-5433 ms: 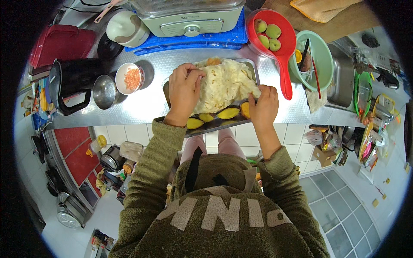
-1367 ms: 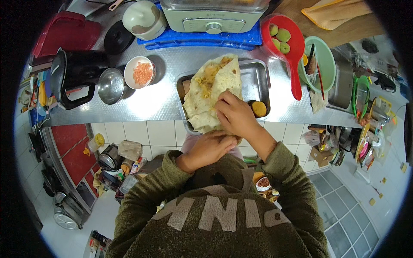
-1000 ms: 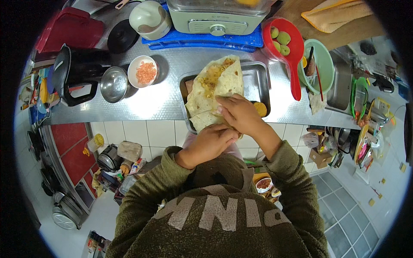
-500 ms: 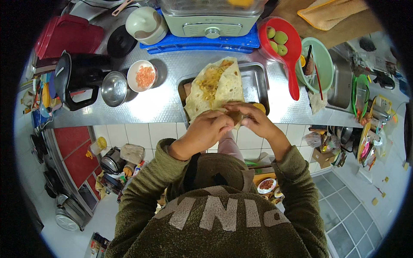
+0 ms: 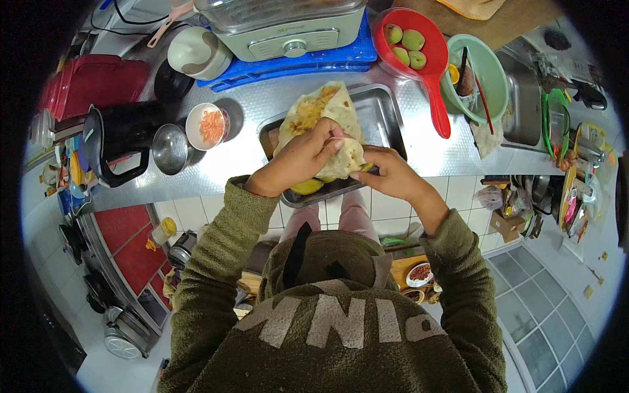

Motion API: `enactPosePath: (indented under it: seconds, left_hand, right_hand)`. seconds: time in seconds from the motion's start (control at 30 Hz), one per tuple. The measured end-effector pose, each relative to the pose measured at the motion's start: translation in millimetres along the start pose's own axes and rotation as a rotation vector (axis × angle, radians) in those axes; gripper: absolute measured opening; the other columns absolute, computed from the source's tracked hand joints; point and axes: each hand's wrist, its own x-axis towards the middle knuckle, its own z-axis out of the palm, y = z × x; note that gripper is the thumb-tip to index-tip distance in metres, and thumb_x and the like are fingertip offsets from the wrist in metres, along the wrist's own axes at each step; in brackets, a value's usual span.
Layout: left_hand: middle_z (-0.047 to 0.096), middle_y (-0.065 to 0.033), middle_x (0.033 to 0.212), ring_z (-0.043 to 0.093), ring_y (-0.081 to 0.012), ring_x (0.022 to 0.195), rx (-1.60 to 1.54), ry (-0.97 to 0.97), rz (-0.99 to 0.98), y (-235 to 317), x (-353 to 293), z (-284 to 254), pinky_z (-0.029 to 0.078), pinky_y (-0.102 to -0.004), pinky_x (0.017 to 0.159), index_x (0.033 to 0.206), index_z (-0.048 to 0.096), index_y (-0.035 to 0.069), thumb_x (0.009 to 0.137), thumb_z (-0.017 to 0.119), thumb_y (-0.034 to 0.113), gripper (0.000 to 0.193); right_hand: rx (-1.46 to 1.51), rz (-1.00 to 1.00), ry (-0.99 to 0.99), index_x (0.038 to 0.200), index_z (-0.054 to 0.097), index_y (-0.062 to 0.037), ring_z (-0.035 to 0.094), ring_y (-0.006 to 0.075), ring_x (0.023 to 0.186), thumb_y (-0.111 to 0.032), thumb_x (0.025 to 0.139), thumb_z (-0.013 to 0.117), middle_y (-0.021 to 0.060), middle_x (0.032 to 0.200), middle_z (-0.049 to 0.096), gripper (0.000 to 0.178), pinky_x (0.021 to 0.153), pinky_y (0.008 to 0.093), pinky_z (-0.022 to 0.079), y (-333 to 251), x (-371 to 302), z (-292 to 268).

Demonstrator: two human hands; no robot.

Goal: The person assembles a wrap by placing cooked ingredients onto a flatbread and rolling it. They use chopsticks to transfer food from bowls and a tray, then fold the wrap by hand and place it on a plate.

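Note:
A flatbread (image 5: 350, 116) with shredded yellow filling lies in a rectangular metal tray (image 5: 385, 103) at the counter's near edge. Its near end is folded up over part of the filling. My left hand (image 5: 303, 156) is closed, pinching this folded flap from above between thumb and fingers. At the flap's right side, my right hand (image 5: 392, 173) has its thumb and fingers closed on the edge of the bread. Yellow pieces (image 5: 306, 187) show beneath the near end, by the tray's rim; their kind is unclear. The hands hide part of the filling.
Left of the tray stand a bowl of diced orange-pink pieces (image 5: 211, 126), a metal bowl (image 5: 170, 149) and a black jug (image 5: 118, 144). A light-green appliance (image 5: 295, 36) sits behind on a blue rack (image 5: 357, 57). To the right are a red strainer (image 5: 436, 85) with green fruit and a green basin (image 5: 495, 78).
The flatbread's near end has been lifted and folded away from me over the filling. My left hand has moved farther onto the bread. The whole view has shifted slightly.

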Motion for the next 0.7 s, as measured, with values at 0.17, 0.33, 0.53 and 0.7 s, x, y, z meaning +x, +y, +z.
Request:
enactPosePath:
  seconds: [0.17,0.33,0.53,0.7]
  left_hand:
    - [0.068,-0.0160,0.113,0.067,-0.0269,0.098,-0.044,0.056,-0.072,8.2,-16.3,1.7,0.051,-0.0362,0.084,0.117,0.047,0.002,0.102,0.056,0.018,0.024]
    - [0.066,-0.0154,0.114,0.067,-0.0318,0.098,0.273,0.439,-0.114,-8.9,-65.8,8.1,0.053,-0.0391,0.084,0.125,0.052,0.002,0.097,0.059,0.013,0.031]
    - [0.055,-0.0181,0.124,0.066,-0.0358,0.088,0.582,0.268,-0.461,-19.9,-98.7,40.3,0.054,-0.0448,0.070,0.137,0.041,0.005,0.086,0.064,0.005,0.056]
    - [0.057,-0.0126,0.126,0.067,-0.0362,0.090,0.598,0.360,-0.375,-47.6,-104.6,43.5,0.055,-0.0440,0.071,0.122,0.053,0.006,0.087,0.063,0.006,0.036]
  right_hand:
    - [0.224,0.022,0.059,0.115,0.066,0.0000,0.062,0.0193,0.097,-0.012,0.089,0.073,0.0132,0.114,0.068,0.029,0.086,0.0325,0.049,6.9,-12.4,11.0]
    - [0.034,-0.187,0.113,0.116,0.065,-0.0009,0.057,0.0307,0.121,-0.008,0.087,0.073,0.0144,0.128,0.063,0.032,0.101,0.0359,0.045,16.7,-20.4,21.2]
    - [0.047,-0.345,0.081,0.105,0.062,-0.0005,0.049,0.0335,0.134,0.006,0.076,0.070,0.0138,0.139,0.055,0.031,0.105,0.0421,0.043,36.7,-23.4,26.4]
    - [-0.160,-0.338,-0.038,0.099,0.061,-0.0006,0.046,0.0352,0.134,0.000,0.071,0.072,0.0146,0.140,0.053,0.029,0.107,0.0451,0.039,25.8,-21.3,16.8]
